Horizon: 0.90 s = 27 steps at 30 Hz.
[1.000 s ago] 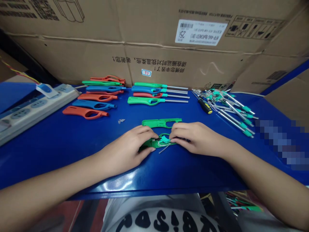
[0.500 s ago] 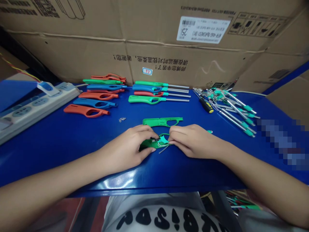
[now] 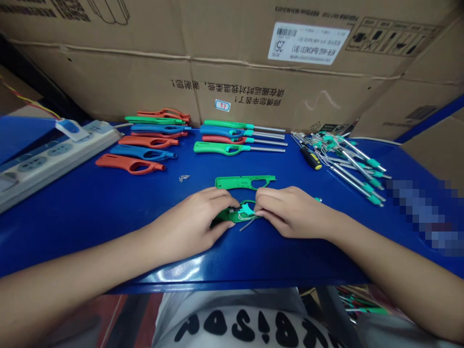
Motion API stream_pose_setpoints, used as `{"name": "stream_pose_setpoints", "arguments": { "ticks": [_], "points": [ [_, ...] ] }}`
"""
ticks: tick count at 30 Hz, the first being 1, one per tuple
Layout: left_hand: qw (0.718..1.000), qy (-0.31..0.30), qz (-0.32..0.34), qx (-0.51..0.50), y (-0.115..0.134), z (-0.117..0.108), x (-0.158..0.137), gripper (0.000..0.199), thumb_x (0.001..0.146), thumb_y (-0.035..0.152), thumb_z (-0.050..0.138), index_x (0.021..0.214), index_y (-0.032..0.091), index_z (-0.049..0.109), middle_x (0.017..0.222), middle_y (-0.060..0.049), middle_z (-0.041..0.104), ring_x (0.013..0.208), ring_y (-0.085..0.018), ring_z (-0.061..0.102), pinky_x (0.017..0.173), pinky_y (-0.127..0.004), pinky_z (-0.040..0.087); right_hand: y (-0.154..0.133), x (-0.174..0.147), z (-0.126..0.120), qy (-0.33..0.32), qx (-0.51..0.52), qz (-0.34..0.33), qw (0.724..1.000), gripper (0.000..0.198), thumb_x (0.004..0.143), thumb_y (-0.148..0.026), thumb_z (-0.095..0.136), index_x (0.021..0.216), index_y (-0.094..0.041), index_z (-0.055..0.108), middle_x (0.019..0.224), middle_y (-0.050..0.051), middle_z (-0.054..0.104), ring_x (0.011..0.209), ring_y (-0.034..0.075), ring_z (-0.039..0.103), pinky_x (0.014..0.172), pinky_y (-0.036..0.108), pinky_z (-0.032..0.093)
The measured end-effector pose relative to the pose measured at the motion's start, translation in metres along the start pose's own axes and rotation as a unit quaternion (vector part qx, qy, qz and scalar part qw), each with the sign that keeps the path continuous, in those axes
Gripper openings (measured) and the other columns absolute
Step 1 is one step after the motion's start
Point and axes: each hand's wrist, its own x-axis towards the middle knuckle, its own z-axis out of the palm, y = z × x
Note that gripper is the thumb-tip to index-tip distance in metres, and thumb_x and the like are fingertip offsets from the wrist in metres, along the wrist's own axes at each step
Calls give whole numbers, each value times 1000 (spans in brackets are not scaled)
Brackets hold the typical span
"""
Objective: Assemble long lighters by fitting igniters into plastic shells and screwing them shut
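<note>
My left hand (image 3: pixel 206 217) is closed around the rear of a green lighter shell half (image 3: pixel 235 217). A teal trigger (image 3: pixel 247 209), thin white wires and a small dark part lie in that shell. At its front end, my right hand (image 3: pixel 286 212) pinches the wired lighter insert; the fingers hide the exact grip. A thin grey rod (image 3: pixel 247 225) sticks out below the wires. Beyond my right hand a small teal tip (image 3: pixel 318 199) shows. The other green shell half (image 3: pixel 244 182) lies just behind my hands, its inner side up.
Small metal pins or screws (image 3: pixel 184 178) lie left of the shell. Several handle shells (image 3: pixel 130 164) and long lighters (image 3: pixel 217 148) are laid out behind. At right are metal-tube inserts (image 3: pixel 355 164) and a screwdriver (image 3: pixel 311 158). A power strip (image 3: pixel 58 152) stands left, a cardboard box (image 3: pixel 145 72) behind.
Both hands keep almost the same grip and place. The view has shifted very slightly; nothing else has visibly moved.
</note>
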Motion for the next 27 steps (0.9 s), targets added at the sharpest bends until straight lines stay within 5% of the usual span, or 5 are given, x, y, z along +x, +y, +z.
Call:
{"name": "stream_pose_setpoints", "arguments": {
  "ticks": [19, 27],
  "points": [
    [1000, -5, -8, -4, -1, 1, 0, 21, 96, 18, 60, 116, 18, 66, 113, -8, 66, 109, -23, 64, 99, -39, 54, -1, 1, 0, -39, -70, -18, 997, 22, 102, -17, 41, 91, -18, 59, 87, 4, 62, 66, 15, 49, 58, 30, 32],
    [998, -12, 17, 54, 2, 1, -4, 40, 97, 15, 57, 137, 15, 54, 120, -11, 64, 114, -26, 60, 101, -43, 52, -11, 3, -6, -92, -155, -52, 982, 27, 77, -4, 58, 100, -18, 59, 97, 6, 65, 76, 20, 60, 57, 31, 31]
  ]
}}
